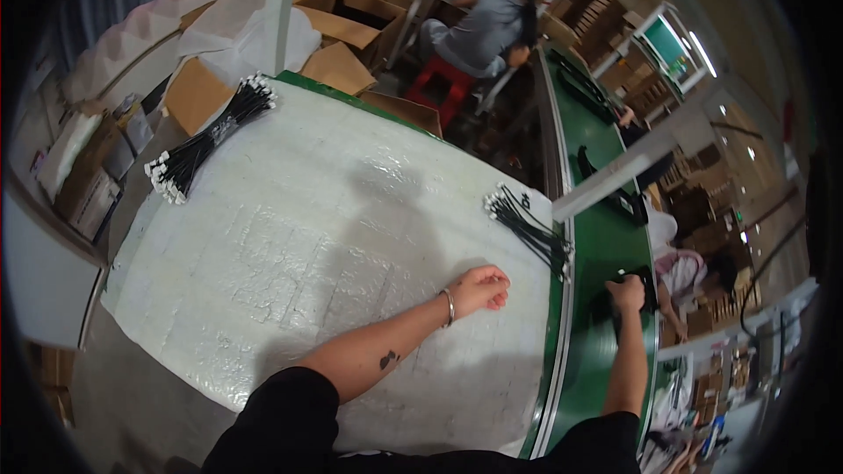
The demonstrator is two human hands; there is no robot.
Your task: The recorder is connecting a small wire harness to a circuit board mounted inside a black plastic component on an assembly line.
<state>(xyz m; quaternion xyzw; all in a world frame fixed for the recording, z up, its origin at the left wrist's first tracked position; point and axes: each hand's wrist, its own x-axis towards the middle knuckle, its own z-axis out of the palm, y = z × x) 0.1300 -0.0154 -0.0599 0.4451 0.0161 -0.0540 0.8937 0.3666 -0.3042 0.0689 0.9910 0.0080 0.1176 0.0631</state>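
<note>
Over the white-covered table [290, 246], my left hand [481, 288] is loosely curled, with nothing showing in its fingers. A bracelet circles that wrist. Off to the right, my right hand [627, 292] reaches over the green conveyor belt [584, 369], fingers closed on a black part [650, 288]. The hand covers much of this part, and a small white tip shows beside the knuckles. Beyond my left hand lies a small bunch of black cables with white connectors [531, 233], at the table's right edge. A thicker tied bundle of similar cables [211, 136] rests at the far left corner.
Farther up the belt lie more black parts [619, 202]. A pale metal post [645, 158] rises between table and belt. Open cardboard boxes [338, 31] stand behind the table. A person in grey [483, 31] sits on a red stool; another person [689, 276] is across the belt.
</note>
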